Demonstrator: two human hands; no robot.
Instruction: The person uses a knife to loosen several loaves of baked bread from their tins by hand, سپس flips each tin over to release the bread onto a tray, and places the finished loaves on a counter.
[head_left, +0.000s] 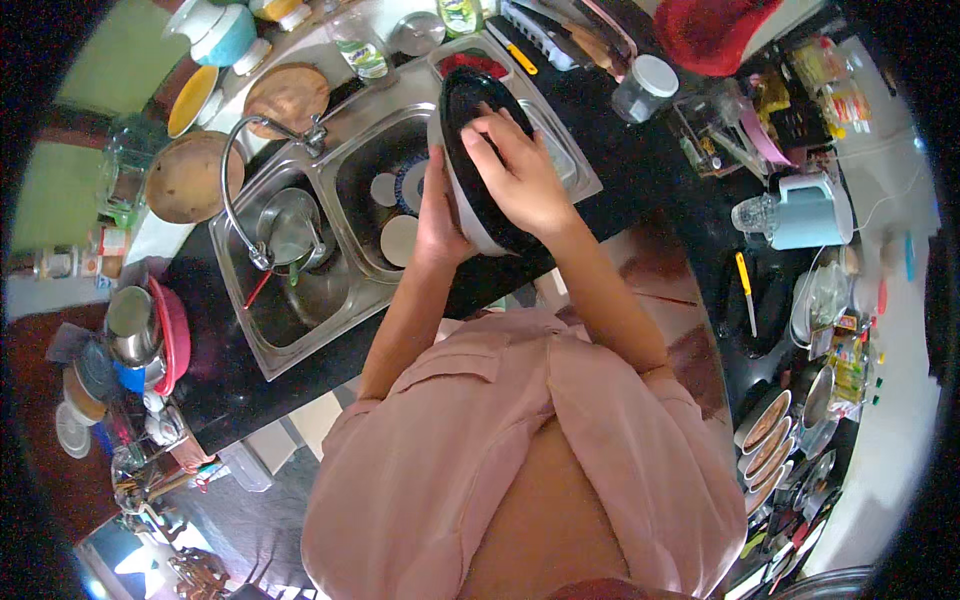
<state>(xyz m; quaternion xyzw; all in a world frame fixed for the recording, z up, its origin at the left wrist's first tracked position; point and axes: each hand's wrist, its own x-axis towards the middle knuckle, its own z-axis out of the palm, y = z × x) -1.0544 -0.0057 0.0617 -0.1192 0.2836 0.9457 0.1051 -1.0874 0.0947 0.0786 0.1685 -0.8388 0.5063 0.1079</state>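
A large pan or bowl with a black inside (463, 94) and a pale outside is tilted on its side above the right end of a double steel sink (319, 187). My left hand (439, 214) is closed on its pale outer side, fingers pointing up. Against the black inner face lies my right hand (521, 169), fingers bent; whether it holds something small cannot be told. Below, the middle basin holds a plate with a blue patterned rim (409, 184) and a round pale dish (399, 240). A steel pot (289, 225) stands in the left basin under the curved faucet (229, 180).
Behind the sink are a dish soap bottle (364, 60), round wooden boards (195, 178) and a yellow-handled knife (517, 54). A lidded jar (645, 88) stands to the right, with a light blue kettle (810, 212) farther over. A pink basin (174, 337) is at the left.
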